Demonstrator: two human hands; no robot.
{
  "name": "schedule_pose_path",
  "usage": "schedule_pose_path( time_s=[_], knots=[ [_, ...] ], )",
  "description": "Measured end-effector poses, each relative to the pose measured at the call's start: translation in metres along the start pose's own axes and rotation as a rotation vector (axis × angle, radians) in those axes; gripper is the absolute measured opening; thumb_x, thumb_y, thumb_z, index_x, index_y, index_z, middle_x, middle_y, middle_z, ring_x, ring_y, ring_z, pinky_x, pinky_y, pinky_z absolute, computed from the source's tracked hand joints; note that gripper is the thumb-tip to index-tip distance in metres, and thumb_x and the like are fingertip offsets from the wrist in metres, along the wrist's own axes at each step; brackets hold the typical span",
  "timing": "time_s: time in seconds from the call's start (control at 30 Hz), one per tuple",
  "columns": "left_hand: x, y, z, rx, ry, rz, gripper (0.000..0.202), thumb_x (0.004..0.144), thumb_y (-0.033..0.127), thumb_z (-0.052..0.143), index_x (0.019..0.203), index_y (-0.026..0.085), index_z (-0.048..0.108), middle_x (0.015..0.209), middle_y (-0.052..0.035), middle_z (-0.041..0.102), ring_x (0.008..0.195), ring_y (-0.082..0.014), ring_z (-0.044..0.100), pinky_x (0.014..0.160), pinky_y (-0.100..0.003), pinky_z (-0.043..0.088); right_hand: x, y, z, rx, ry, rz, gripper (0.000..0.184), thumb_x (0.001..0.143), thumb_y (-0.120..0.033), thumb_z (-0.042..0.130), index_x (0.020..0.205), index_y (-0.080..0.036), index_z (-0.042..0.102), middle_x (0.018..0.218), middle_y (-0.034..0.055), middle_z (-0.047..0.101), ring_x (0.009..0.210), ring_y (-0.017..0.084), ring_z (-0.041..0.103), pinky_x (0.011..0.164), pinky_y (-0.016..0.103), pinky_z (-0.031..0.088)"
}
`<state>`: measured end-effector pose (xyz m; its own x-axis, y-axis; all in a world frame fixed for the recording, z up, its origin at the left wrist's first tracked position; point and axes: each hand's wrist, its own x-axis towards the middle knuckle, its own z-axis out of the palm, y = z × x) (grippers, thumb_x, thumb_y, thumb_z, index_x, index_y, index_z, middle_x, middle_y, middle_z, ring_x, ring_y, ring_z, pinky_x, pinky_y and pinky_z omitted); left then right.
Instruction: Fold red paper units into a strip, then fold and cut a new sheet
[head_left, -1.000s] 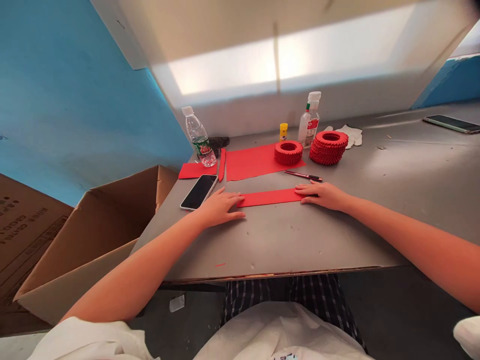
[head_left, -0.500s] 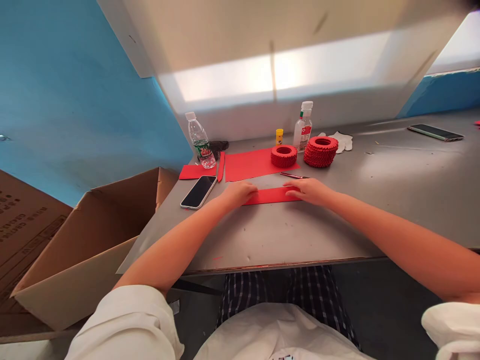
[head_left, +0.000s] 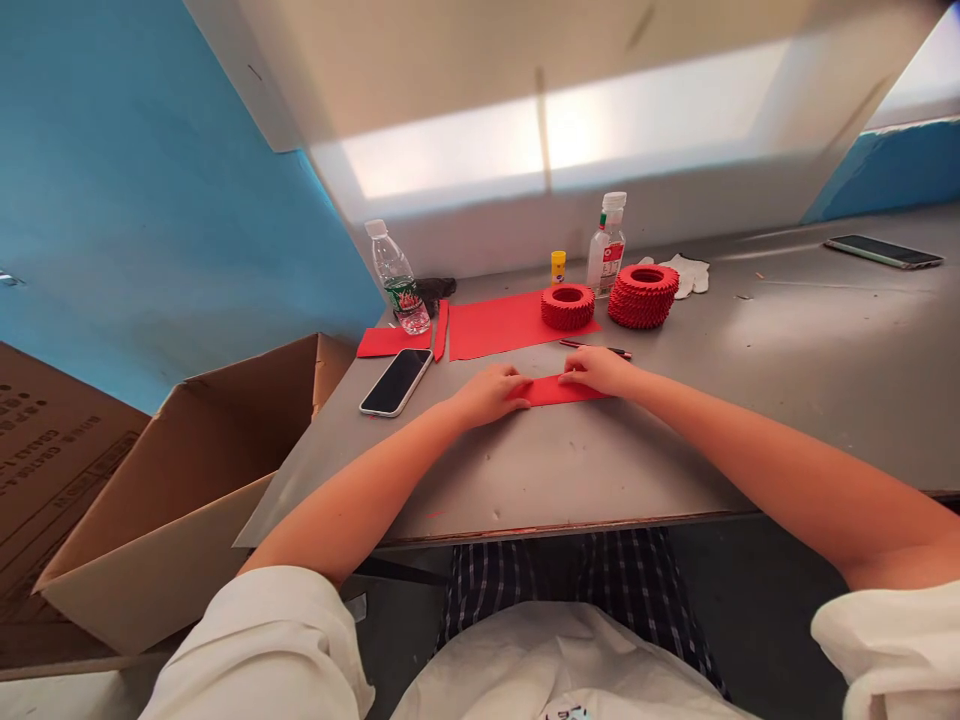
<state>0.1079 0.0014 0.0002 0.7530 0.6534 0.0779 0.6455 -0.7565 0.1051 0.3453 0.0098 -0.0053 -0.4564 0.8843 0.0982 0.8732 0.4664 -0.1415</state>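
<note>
A narrow red paper strip (head_left: 559, 391) lies on the grey table top (head_left: 675, 420) in front of me. My left hand (head_left: 487, 395) rests with bunched fingers on the strip's left end, and my right hand (head_left: 596, 371) covers its right end. The hands are close together, and they hide the strip's ends. Just beyond them lie a black-and-red pen (head_left: 596, 349) and a large red paper sheet (head_left: 487, 325). Two coiled rings of folded red paper (head_left: 568, 307) (head_left: 643, 296) stand farther back.
A black smartphone (head_left: 396, 382) lies left of my left hand, with an open cardboard box (head_left: 195, 470) below the table's left edge. At the back stand a water bottle (head_left: 396, 275), a glue bottle (head_left: 606, 250) and a white glove (head_left: 688, 275).
My hands have slid toward each other, the left one moving most. The visible part of the red strip looks shorter between them. The view has shifted slightly.
</note>
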Motion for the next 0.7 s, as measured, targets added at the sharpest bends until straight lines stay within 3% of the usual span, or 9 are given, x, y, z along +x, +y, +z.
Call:
schedule_pose_path(
  time_s=[0.07,0.17,0.33,0.43,0.6,0.7],
  knots=[
    [-0.003,0.005,0.003,0.010,0.023,0.000,0.044,0.086,0.044,0.044,0.122,0.020,0.051,0.118,-0.0109,0.052,0.107,-0.0235,0.048,0.095,-0.035,0.036,0.003,-0.001,0.005,-0.061,0.012,0.019,0.034,0.085,-0.043,0.042,0.074,-0.019,0.063,0.076,0.0055,0.066,0.073,0.019,0.060,0.060,0.026,0.040],
    [-0.004,0.010,0.009,0.020,0.038,0.031,0.048,0.090,0.042,0.034,0.132,0.019,0.039,0.140,-0.0104,0.032,0.127,-0.0242,0.031,0.105,-0.037,0.023,0.007,-0.003,0.012,-0.157,0.027,0.006,0.037,0.089,-0.039,0.036,0.076,-0.016,0.063,0.076,0.0105,0.067,0.071,0.021,0.061,0.060,0.028,0.039],
    [0.002,0.014,0.015,-0.023,-0.163,0.109,0.057,0.093,0.047,0.016,0.141,0.017,0.014,0.148,-0.0081,0.013,0.137,-0.0199,0.007,0.109,-0.039,0.009,0.011,-0.007,0.013,-0.261,0.023,-0.079,0.039,0.088,-0.037,0.038,0.072,-0.011,0.064,0.070,0.0151,0.067,0.065,0.024,0.062,0.057,0.031,0.037],
    [0.003,0.014,0.017,-0.060,-0.173,0.076,0.059,0.092,0.049,0.015,0.142,0.016,0.011,0.148,-0.0074,0.012,0.137,-0.0180,0.007,0.110,-0.038,0.008,0.008,-0.010,0.011,-0.300,0.073,-0.110,0.038,0.089,-0.035,0.037,0.077,-0.011,0.064,0.074,0.0155,0.066,0.071,0.025,0.061,0.059,0.031,0.037],
    [-0.002,0.014,0.019,-0.119,-0.048,0.002,0.060,0.092,0.045,0.019,0.141,0.011,0.011,0.146,-0.0121,0.021,0.133,-0.0201,0.022,0.108,-0.035,0.019,-0.006,-0.011,0.008,-0.337,0.167,-0.178,0.037,0.091,-0.033,0.033,0.081,-0.013,0.062,0.084,0.0140,0.063,0.083,0.023,0.056,0.067,0.031,0.036],
    [-0.003,0.014,0.020,-0.145,0.021,0.001,0.056,0.092,0.043,0.027,0.138,0.012,0.024,0.141,-0.0123,0.032,0.129,-0.0208,0.030,0.106,-0.033,0.024,-0.011,-0.012,0.009,-0.348,0.183,-0.212,0.039,0.092,-0.031,0.031,0.077,-0.014,0.062,0.080,0.0130,0.062,0.079,0.022,0.054,0.067,0.031,0.034]
  ],
)
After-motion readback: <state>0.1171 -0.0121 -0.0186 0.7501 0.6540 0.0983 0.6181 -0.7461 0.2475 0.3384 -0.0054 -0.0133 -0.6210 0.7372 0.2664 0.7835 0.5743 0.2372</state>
